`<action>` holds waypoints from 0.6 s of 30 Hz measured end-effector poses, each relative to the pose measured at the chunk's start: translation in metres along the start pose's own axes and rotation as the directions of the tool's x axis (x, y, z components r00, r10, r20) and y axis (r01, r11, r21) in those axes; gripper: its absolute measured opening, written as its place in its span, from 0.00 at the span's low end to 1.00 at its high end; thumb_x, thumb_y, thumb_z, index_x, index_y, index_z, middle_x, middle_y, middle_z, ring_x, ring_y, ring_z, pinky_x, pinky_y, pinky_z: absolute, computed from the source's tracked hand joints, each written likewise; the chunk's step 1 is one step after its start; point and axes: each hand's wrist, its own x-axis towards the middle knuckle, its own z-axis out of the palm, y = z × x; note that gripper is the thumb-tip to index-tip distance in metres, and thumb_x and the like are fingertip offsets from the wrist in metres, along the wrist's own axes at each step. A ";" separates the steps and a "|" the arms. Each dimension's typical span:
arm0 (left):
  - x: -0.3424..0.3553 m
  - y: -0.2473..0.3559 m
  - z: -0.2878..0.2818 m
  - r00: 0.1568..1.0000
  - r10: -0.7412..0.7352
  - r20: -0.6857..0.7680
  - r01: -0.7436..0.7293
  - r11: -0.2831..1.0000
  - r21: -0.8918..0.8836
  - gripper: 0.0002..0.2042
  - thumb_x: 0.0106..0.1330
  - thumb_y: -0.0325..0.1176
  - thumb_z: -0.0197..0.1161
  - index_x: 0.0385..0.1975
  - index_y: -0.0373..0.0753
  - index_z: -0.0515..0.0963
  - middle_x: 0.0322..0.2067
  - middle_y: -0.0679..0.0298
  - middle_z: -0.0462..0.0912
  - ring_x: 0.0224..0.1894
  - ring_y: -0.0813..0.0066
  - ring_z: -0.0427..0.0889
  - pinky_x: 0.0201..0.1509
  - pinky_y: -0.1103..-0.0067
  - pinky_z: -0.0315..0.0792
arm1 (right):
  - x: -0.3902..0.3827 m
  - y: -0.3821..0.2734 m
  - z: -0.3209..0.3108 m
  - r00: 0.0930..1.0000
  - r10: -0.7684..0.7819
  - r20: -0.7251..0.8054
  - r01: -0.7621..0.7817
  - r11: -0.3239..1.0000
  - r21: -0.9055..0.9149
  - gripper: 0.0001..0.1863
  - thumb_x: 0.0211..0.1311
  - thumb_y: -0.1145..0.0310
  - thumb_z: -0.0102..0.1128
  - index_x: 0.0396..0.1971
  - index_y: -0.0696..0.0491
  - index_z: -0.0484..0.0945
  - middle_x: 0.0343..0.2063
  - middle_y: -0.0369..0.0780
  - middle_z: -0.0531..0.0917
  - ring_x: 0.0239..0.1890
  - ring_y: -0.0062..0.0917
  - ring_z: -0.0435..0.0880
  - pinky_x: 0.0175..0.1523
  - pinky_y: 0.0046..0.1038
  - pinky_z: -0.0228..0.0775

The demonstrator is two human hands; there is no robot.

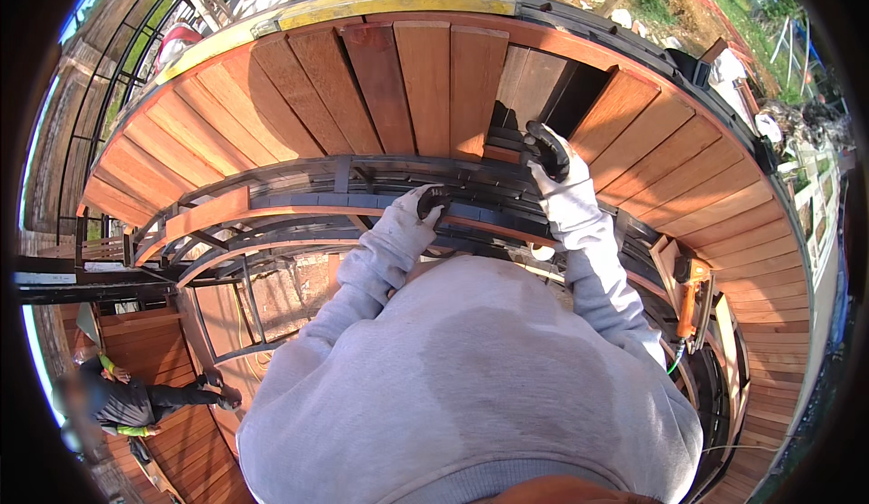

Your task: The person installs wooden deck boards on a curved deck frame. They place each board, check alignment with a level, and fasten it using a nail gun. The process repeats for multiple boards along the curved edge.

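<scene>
Both my hands wear light gloves with black fingers. My left hand [429, 204] is closed, fingers curled, at the dark curved rail [362, 202] in front of me; whatever it grips is hidden. Farther right, my right hand [549, 155] reaches to the inner edge of the curved plank top, its fingers bent round something dark that I cannot make out. Just beyond it lies a dark shaded stretch of the top [552, 83], between a reddish-brown plank [479, 83] on the left and a tilted orange-brown plank [615, 115] on the right.
An orange nail gun [692, 296] with a green hose stands on the curved frame at right. A yellow-topped beam [398, 1] runs along the far rim. Below left, another person [145, 400] is on a wooden deck [195, 450]. Rubble and grass lie beyond the far right.
</scene>
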 end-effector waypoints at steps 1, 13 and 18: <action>0.002 -0.007 -0.003 0.999 0.032 0.022 -0.032 0.999 0.004 0.15 0.64 0.28 0.64 0.51 0.35 0.78 0.46 0.48 0.83 0.51 0.49 0.82 0.56 0.68 0.76 | 0.019 0.013 0.023 0.993 -0.107 -0.039 0.109 0.993 0.043 0.30 0.59 0.76 0.67 0.63 0.53 0.72 0.51 0.42 0.83 0.52 0.25 0.82 0.58 0.26 0.74; 0.003 -0.102 -0.017 0.989 -0.067 0.134 0.121 0.887 -0.445 0.18 0.64 0.25 0.65 0.54 0.36 0.77 0.47 0.57 0.84 0.51 0.67 0.83 0.55 0.77 0.76 | 0.036 0.003 0.035 0.989 0.148 -0.015 -0.113 0.811 0.574 0.12 0.69 0.82 0.53 0.50 0.60 0.76 0.40 0.42 0.85 0.34 0.26 0.85 0.42 0.29 0.80; 0.028 -0.084 0.013 0.969 0.177 0.173 0.012 0.664 -0.747 0.28 0.66 0.23 0.63 0.66 0.37 0.66 0.52 0.60 0.81 0.54 0.72 0.80 0.57 0.78 0.75 | -0.028 -0.078 -0.013 0.927 0.206 -0.312 -0.053 0.898 0.438 0.09 0.72 0.65 0.54 0.34 0.55 0.75 0.23 0.34 0.76 0.28 0.20 0.78 0.38 0.25 0.71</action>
